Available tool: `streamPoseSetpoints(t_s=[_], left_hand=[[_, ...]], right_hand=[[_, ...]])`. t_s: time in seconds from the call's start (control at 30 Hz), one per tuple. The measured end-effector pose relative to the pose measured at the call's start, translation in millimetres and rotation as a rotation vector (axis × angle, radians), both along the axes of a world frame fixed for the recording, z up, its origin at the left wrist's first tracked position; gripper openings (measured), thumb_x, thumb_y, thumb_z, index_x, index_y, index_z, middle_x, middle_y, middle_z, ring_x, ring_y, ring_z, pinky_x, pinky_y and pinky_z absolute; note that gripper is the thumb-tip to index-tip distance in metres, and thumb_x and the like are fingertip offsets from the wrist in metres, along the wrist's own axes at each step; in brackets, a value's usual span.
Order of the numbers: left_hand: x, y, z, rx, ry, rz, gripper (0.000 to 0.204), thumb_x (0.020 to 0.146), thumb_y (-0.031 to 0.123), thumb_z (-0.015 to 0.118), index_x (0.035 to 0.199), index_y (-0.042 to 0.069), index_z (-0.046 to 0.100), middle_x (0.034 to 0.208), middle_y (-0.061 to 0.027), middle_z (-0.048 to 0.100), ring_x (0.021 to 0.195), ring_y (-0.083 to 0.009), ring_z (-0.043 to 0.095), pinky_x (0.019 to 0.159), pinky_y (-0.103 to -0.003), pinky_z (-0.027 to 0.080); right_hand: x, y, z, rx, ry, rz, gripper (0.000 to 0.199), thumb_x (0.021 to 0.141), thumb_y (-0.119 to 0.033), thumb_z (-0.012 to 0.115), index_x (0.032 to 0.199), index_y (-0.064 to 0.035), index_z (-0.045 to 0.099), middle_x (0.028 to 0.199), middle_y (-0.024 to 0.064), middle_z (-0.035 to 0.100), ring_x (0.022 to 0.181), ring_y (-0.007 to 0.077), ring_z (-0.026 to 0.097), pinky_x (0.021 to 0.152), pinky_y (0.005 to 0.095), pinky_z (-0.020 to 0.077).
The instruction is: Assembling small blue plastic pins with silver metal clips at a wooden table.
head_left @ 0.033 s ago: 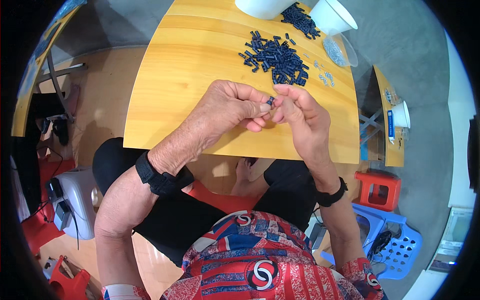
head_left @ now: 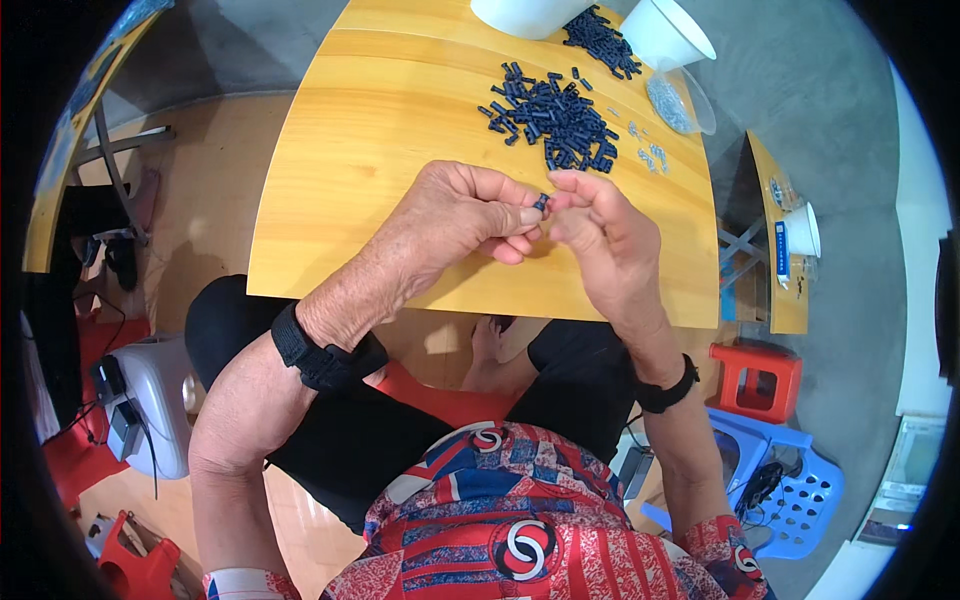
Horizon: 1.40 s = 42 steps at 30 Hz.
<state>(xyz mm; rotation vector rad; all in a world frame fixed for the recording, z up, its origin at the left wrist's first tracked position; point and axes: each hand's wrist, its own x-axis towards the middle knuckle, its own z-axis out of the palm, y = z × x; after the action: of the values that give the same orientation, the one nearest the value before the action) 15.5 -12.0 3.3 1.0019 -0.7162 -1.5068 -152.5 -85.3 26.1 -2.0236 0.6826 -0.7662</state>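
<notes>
My left hand (head_left: 455, 208) pinches a small dark plastic piece (head_left: 541, 202) between thumb and forefinger, above the near part of the wooden table (head_left: 350, 150). Close against its right side is my right hand (head_left: 615, 240), with thumb and fingers curled in toward the piece. Whether those fingertips hold anything tiny is hidden. Just beyond both hands lies a loose heap of similar dark plastic pieces (head_left: 555, 118). Several small silvery bits (head_left: 653, 158) are scattered to the right of the heap.
At the far side stand a white tub (head_left: 520, 14) and a tilted white bucket (head_left: 668, 32), with another dark heap (head_left: 602, 45) between them. A clear container (head_left: 672, 104) holds silvery bits. Red (head_left: 757, 382) and blue stools (head_left: 785, 480) stand at the right.
My right thumb and fingers have shifted slightly beside the dark piece. My left hand keeps its pinch in the same place.
</notes>
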Motion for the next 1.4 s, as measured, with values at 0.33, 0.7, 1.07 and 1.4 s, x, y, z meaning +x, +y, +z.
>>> streamPoseSetpoints(t_s=[0.33, 0.7, 1.07, 1.4], left_hand=[[-4, 0, -5, 0.024, -0.120, 0.002, 0.012, 0.081, 0.005, 0.065, 0.090, -0.003, 0.067, 0.080, -0.0092, 0.067, 0.071, -0.0123, 0.064, 0.068, -0.024, 0.054], [-9, -1, -2, 0.039, -0.002, -0.057, 0.018, 0.088, 0.010, 0.058, 0.097, -0.003, 0.065, 0.086, -0.0104, 0.066, 0.074, -0.0127, 0.063, 0.071, -0.025, 0.054], [-14, 1, -8, -0.014, -0.112, -0.065, 0.017, 0.085, 0.005, 0.052, 0.088, -0.006, 0.065, 0.079, -0.0080, 0.065, 0.070, -0.0120, 0.061, 0.066, -0.023, 0.051], [-20, 2, -2, 0.013, -0.262, -0.161, 0.017, 0.084, 0.003, 0.052, 0.088, -0.007, 0.065, 0.076, -0.0072, 0.066, 0.068, -0.0100, 0.061, 0.065, -0.021, 0.050]], right_hand=[[2, -5, 11, -0.853, 0.372, 0.219, 0.025, 0.070, -0.015, 0.072, 0.082, -0.0047, 0.053, 0.070, 0.0085, 0.051, 0.061, 0.0258, 0.056, 0.052, 0.0347, 0.0454], [5, -13, 28, -1.010, 0.491, 0.289, 0.020, 0.070, -0.017, 0.065, 0.065, -0.0083, 0.048, 0.062, 0.0059, 0.046, 0.055, 0.0211, 0.054, 0.045, 0.0335, 0.0439], [3, -3, 21, -1.130, 0.461, 0.297, 0.021, 0.071, -0.022, 0.064, 0.058, -0.0093, 0.052, 0.063, 0.0031, 0.045, 0.058, 0.0172, 0.055, 0.045, 0.0301, 0.0449], [-13, 11, 9, -0.970, 0.600, 0.300, 0.023, 0.074, -0.024, 0.063, 0.066, -0.0040, 0.054, 0.062, 0.0064, 0.051, 0.056, 0.0188, 0.060, 0.042, 0.0321, 0.0463]])
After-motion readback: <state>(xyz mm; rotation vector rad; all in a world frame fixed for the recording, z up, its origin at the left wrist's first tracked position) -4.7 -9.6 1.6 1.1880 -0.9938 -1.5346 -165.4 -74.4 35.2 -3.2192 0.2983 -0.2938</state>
